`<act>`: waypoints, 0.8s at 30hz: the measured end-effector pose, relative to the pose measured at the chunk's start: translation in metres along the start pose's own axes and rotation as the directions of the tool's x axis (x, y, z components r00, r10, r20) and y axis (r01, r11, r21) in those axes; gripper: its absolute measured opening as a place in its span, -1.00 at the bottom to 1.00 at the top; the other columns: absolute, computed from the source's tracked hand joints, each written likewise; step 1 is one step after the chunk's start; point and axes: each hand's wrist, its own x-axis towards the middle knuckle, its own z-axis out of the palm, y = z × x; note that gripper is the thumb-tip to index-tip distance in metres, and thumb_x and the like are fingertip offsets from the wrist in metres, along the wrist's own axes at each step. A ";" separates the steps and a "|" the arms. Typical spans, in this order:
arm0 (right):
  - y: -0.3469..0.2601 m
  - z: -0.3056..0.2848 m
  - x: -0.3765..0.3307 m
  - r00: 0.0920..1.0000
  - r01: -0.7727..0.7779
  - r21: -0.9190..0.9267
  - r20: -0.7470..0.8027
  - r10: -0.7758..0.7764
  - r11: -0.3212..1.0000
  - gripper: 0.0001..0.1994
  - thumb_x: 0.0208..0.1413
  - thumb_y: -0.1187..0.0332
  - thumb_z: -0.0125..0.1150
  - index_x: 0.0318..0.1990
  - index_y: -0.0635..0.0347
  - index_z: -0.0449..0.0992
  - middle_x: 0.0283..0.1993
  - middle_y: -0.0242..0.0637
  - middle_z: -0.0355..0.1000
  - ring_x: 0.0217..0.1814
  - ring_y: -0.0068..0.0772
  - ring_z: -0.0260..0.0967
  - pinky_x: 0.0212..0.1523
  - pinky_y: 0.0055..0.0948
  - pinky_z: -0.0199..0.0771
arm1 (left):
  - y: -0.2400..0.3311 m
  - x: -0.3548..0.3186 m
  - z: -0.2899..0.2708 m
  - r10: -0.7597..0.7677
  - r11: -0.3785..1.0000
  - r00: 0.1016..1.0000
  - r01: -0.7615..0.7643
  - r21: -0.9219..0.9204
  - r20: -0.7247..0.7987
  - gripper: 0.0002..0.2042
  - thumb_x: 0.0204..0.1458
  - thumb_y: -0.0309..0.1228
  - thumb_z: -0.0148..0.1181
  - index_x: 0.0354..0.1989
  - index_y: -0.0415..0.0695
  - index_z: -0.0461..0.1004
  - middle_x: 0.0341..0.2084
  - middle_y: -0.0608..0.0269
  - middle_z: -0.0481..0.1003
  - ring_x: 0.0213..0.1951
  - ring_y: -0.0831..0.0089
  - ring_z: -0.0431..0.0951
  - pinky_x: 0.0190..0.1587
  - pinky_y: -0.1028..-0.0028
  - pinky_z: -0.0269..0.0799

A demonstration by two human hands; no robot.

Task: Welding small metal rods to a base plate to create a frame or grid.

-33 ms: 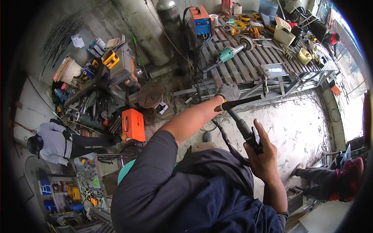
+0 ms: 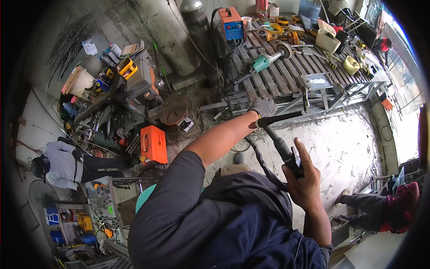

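Note:
My left hand [image 2: 263,107], in a grey glove, is stretched forward and closed around the front part of a black welding torch [image 2: 277,141], close to the near edge of a slatted metal workbench [image 2: 286,83]. The torch's thin black neck [image 2: 282,119] points right along the bench's frame. My bare right hand [image 2: 303,181] grips the torch's handle lower down, thumb up. A black cable [image 2: 262,163] hangs from the handle toward my dark blue jacket.
On the bench lie a green angle grinder [image 2: 264,60], a blue and orange welding machine [image 2: 232,22] and a yellow tape roll [image 2: 350,65]. An orange case [image 2: 153,143] stands on the floor. One person [image 2: 62,166] crouches at the left, another [image 2: 385,208] sits at the right.

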 end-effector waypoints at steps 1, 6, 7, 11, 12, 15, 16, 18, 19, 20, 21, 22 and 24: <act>0.003 0.000 -0.002 0.999 0.021 -0.056 -0.044 -0.024 0.998 -0.30 0.14 0.57 0.34 0.47 0.20 0.28 0.13 0.08 0.54 0.00 -0.19 0.59 0.02 -0.32 0.54 | -0.004 -0.003 0.004 -0.008 1.000 1.000 0.008 0.000 -0.003 -0.66 0.24 -0.22 0.11 0.12 -0.03 0.56 0.10 0.06 0.52 0.17 0.04 0.53 0.04 -0.03 0.49; 0.033 -0.033 -0.002 0.965 -0.195 -0.151 -0.204 0.163 0.969 -0.22 0.13 0.60 0.34 0.52 0.05 0.21 -0.34 -0.23 0.44 -0.37 -0.53 0.33 -0.27 -0.41 0.46 | -0.013 -0.062 -0.004 0.109 0.949 0.994 -0.110 -0.295 -0.023 -0.61 0.07 -0.16 0.23 -0.03 -0.16 0.58 -0.04 -0.12 0.57 0.01 -0.07 0.60 0.04 0.07 0.51; 0.052 -0.044 -0.002 0.954 -0.249 -0.185 -0.219 0.207 0.951 -0.22 0.12 0.60 0.34 0.51 0.04 0.22 -0.34 -0.17 0.49 -0.38 -0.47 0.38 -0.26 -0.37 0.48 | -0.014 -0.074 0.002 0.131 0.893 0.986 -0.073 -0.444 0.100 -0.62 0.06 -0.16 0.24 -0.06 -0.18 0.60 -0.06 -0.16 0.59 -0.01 -0.10 0.61 0.05 0.09 0.50; 0.107 -0.081 -0.020 0.900 -0.376 -0.346 -0.357 0.250 0.860 -0.19 0.05 0.60 0.39 0.49 0.01 0.25 -0.24 0.01 0.57 -0.33 -0.34 0.49 -0.21 -0.29 0.51 | -0.082 -0.135 0.102 0.048 0.930 0.947 0.075 -0.361 0.319 -0.64 0.11 -0.13 0.14 -0.17 -0.17 0.66 -0.17 -0.19 0.62 -0.07 -0.14 0.62 -0.05 0.07 0.52; 0.123 -0.091 -0.031 0.872 -0.431 -0.321 -0.389 0.298 0.843 -0.19 0.03 0.61 0.40 0.48 -0.03 0.27 -0.28 -0.12 0.55 -0.34 -0.39 0.47 -0.21 -0.34 0.52 | -0.099 -0.153 0.120 0.053 0.961 0.907 0.067 -0.267 0.419 -0.65 0.13 -0.14 0.11 -0.17 -0.16 0.67 -0.17 -0.17 0.63 -0.08 -0.12 0.63 -0.07 0.06 0.53; 0.129 -0.109 -0.048 0.787 -0.546 -0.227 -0.468 0.401 0.806 -0.25 0.04 0.66 0.32 0.45 0.02 0.35 -0.23 -0.38 0.47 -0.31 -0.61 0.38 -0.23 -0.53 0.48 | -0.161 -0.200 0.197 0.195 0.981 0.796 -0.165 -0.103 0.573 -0.71 0.15 -0.27 0.06 -0.20 -0.09 0.70 -0.16 -0.12 0.65 -0.11 -0.07 0.66 -0.09 0.05 0.55; 0.133 -0.116 -0.051 0.783 -0.534 -0.225 -0.496 0.376 0.815 -0.27 0.05 0.66 0.29 0.44 0.06 0.36 -0.18 -0.38 0.47 -0.29 -0.64 0.36 -0.24 -0.56 0.47 | -0.182 -0.219 0.231 0.203 0.979 0.787 -0.166 -0.117 0.583 -0.71 0.15 -0.27 0.06 -0.20 -0.09 0.70 -0.16 -0.12 0.65 -0.11 -0.07 0.66 -0.09 0.05 0.55; 0.135 -0.124 -0.053 0.781 -0.526 -0.315 -0.548 0.301 0.790 -0.29 0.08 0.65 0.29 0.44 0.06 0.36 -0.20 -0.42 0.47 -0.30 -0.66 0.35 -0.26 -0.60 0.46 | -0.209 -0.232 0.261 0.327 0.942 0.863 -0.332 -0.057 0.385 -0.75 0.13 -0.35 0.06 -0.23 -0.06 0.71 -0.15 -0.12 0.65 -0.10 -0.04 0.67 -0.07 0.04 0.56; 0.130 -0.125 -0.047 0.777 -0.520 -0.342 -0.570 0.267 0.783 -0.29 0.08 0.65 0.29 0.44 0.06 0.36 -0.21 -0.43 0.47 -0.30 -0.67 0.34 -0.27 -0.61 0.45 | -0.215 -0.225 0.262 0.335 0.939 0.859 -0.338 -0.063 0.388 -0.75 0.13 -0.35 0.06 -0.23 -0.06 0.71 -0.15 -0.12 0.65 -0.10 -0.04 0.67 -0.07 0.04 0.56; 0.128 -0.128 -0.044 0.738 -0.588 -0.310 -0.584 0.339 0.747 -0.30 0.11 0.65 0.29 0.45 0.05 0.34 -0.22 -0.45 0.47 -0.29 -0.67 0.35 -0.26 -0.62 0.44 | -0.224 -0.220 0.262 0.218 0.975 0.841 -0.205 -0.082 0.495 -0.73 0.12 -0.34 0.05 -0.23 -0.09 0.72 -0.14 -0.13 0.65 -0.13 -0.06 0.68 -0.08 0.06 0.57; 0.121 -0.130 -0.044 0.712 -0.618 -0.311 -0.612 0.346 0.722 -0.30 0.11 0.65 0.29 0.45 0.05 0.34 -0.22 -0.45 0.47 -0.29 -0.67 0.35 -0.26 -0.62 0.44 | -0.228 -0.191 0.251 0.141 0.990 0.796 -0.106 -0.094 0.589 -0.70 0.11 -0.32 0.04 -0.24 -0.11 0.72 -0.14 -0.14 0.65 -0.15 -0.07 0.68 -0.09 0.09 0.57; 0.120 -0.128 -0.038 0.704 -0.601 -0.279 -0.629 0.331 0.749 -0.29 0.12 0.64 0.29 0.46 0.05 0.32 -0.23 -0.46 0.47 -0.29 -0.68 0.34 -0.25 -0.62 0.44 | -0.233 -0.175 0.236 0.153 0.988 0.794 -0.117 -0.099 0.588 -0.70 0.11 -0.32 0.04 -0.24 -0.11 0.72 -0.14 -0.14 0.65 -0.15 -0.07 0.68 -0.09 0.09 0.57; 0.119 -0.123 -0.014 0.704 -0.564 -0.230 -0.636 0.316 0.793 -0.29 0.16 0.62 0.30 0.49 0.06 0.27 -0.13 -0.41 0.53 -0.20 -0.63 0.42 -0.15 -0.58 0.49 | -0.247 -0.140 0.203 0.226 0.937 0.711 -0.346 0.051 0.666 -0.71 0.12 -0.34 0.04 -0.23 -0.11 0.72 -0.17 -0.12 0.66 -0.21 -0.07 0.70 -0.16 0.09 0.60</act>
